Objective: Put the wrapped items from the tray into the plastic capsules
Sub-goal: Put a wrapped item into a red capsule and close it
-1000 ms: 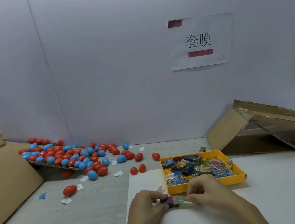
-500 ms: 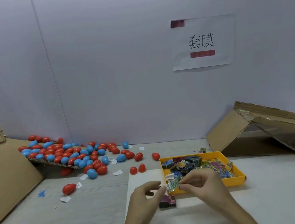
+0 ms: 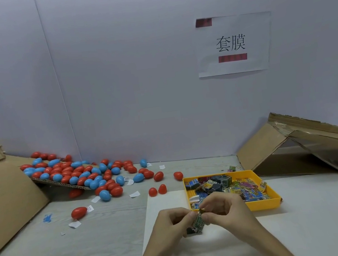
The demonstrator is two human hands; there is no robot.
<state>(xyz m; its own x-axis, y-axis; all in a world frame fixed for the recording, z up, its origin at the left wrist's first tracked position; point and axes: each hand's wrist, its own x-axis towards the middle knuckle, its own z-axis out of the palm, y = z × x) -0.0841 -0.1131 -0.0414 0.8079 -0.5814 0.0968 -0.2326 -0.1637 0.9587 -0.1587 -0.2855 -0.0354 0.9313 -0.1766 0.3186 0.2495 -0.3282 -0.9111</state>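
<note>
Both hands meet over the white sheet [image 3: 224,248] just in front of the yellow tray [image 3: 259,204]. My left hand [image 3: 170,223] and my right hand [image 3: 225,209] each pinch the same small green-printed wrapped item [image 3: 198,221], which stands tilted between the fingertips. The tray holds several colourful wrapped items [image 3: 237,187]. Two open red capsule halves [image 3: 157,190] lie left of the tray. A heap of red and blue egg-shaped capsules [image 3: 79,175] spreads over a cardboard flap at the back left.
A lone red capsule [image 3: 79,212] and paper scraps lie on the table at the left. Cardboard panels stand at the far left [image 3: 3,205], and a collapsed cardboard box [image 3: 303,146] sits at the right. A paper sign [image 3: 232,44] hangs on the wall.
A purple wrapped item that lay under my hands is out of sight now. Both hands have closed together around the green wrapped item and lowered it toward the white sheet.
</note>
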